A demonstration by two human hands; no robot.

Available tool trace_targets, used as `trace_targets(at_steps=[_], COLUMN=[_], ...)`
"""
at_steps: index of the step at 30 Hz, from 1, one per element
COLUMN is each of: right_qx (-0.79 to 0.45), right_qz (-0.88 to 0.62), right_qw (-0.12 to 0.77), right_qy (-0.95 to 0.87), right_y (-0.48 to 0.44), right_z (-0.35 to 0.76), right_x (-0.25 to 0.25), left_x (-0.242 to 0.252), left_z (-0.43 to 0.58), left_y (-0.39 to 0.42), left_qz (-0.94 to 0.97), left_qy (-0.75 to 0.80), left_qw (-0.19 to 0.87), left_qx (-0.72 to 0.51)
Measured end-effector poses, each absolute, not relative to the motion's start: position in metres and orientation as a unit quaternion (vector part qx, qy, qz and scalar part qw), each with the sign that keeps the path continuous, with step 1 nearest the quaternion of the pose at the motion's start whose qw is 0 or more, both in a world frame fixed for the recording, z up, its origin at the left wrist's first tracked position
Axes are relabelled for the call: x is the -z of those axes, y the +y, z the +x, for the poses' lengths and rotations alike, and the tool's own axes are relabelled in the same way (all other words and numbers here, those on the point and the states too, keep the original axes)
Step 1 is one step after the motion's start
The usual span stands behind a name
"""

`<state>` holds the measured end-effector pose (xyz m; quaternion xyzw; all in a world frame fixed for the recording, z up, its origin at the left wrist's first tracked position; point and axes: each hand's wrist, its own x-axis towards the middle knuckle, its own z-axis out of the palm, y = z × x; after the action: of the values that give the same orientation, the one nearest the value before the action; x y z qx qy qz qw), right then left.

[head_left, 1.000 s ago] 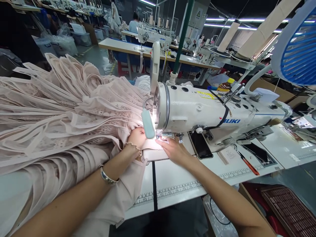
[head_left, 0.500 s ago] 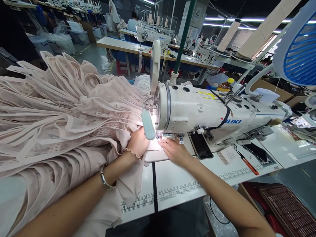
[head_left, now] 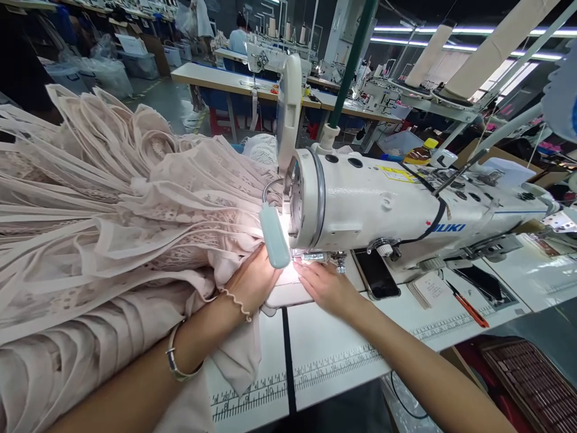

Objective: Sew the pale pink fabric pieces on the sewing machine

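A big heap of pale pink pleated lace fabric (head_left: pixel 112 216) covers the left of the table and runs under the needle of a white Juki sewing machine (head_left: pixel 387 204). My left hand (head_left: pixel 255 276) is closed on a bunch of this fabric just left of the presser foot, partly hidden behind the small work lamp (head_left: pixel 273 237). My right hand (head_left: pixel 327 285) lies flat on the fabric edge at the needle plate, fingers stretched toward the needle.
A black phone (head_left: pixel 376 273) lies under the machine arm. Orange-handled snips (head_left: pixel 469 307) and a paper pad (head_left: pixel 428 288) rest further right. The white table (head_left: pixel 342 349) has printed rulers. Other sewing stations and a person sit at the back.
My left hand has slid forward and right along the fabric, closer to the needle. The view has shifted slightly toward the machine.
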<state>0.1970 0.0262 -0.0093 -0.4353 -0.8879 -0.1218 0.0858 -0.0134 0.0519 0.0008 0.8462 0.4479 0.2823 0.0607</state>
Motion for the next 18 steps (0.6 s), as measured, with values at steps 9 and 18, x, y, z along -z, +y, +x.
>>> trace_targets(at_steps=[9,18], right_qx=[0.128,0.095], right_qz=[-0.439,-0.446], right_qw=[0.092,0.079], right_qy=[-0.885,-0.886], right_y=[0.0257,0.0261], right_z=[0.1966,0.1960], right_x=[0.0115,0.0097], left_x=[-0.0052,-0.0038], left_z=[-0.0114,-0.0113], left_y=[0.0511,0.0513], left_qz=[0.835,0.838], left_qy=[0.450,0.453], left_qw=[0.094,0.109], left_qx=[-0.302,-0.285])
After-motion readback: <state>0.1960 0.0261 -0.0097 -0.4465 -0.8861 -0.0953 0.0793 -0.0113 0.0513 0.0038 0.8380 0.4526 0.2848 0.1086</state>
